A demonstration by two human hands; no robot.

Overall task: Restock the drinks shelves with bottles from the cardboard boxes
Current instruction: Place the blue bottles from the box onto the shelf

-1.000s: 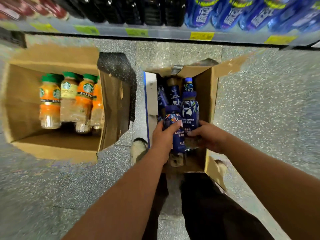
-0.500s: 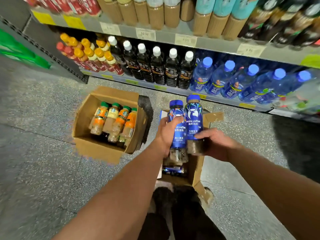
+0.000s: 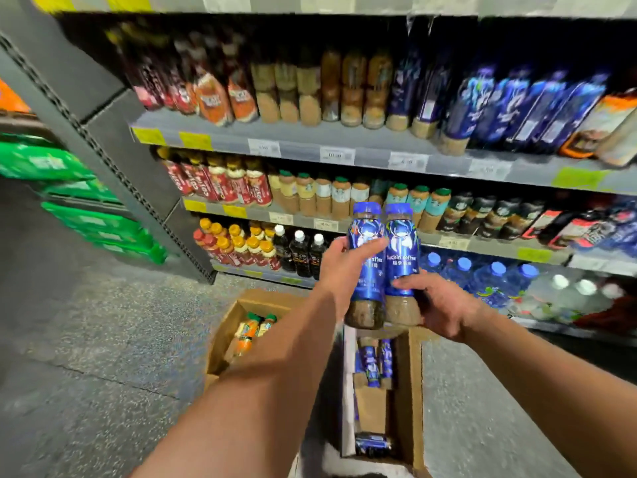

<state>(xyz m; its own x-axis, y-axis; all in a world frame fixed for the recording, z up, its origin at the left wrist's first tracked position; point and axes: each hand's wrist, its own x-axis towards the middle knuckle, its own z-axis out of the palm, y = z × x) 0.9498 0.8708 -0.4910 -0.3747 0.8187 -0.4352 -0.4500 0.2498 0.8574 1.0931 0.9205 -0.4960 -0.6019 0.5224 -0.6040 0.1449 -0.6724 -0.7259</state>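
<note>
I hold two blue-labelled coffee bottles upright, side by side, in front of the shelves. My left hand (image 3: 339, 267) grips the left bottle (image 3: 367, 236). My right hand (image 3: 439, 305) grips the right bottle (image 3: 401, 243) low on its label. Below them on the floor stands an open cardboard box (image 3: 412, 391) with a few more blue bottles (image 3: 374, 363) lying in it. To its left a second cardboard box (image 3: 224, 336) holds orange-labelled bottles (image 3: 250, 331) with green caps. Similar blue bottles (image 3: 510, 108) stand on an upper shelf at the right.
The drinks shelves (image 3: 362, 146) rise ahead, packed with rows of bottles on several levels, with price tags along their edges. Green crates (image 3: 86, 215) are stacked at the left beyond the shelf end. Speckled grey floor (image 3: 103, 339) spreads to the left of the boxes.
Both hands have lifted the two blue bottles out of the box and up to the level of the lower shelves. My view has tilted up from the boxes to the shelves.
</note>
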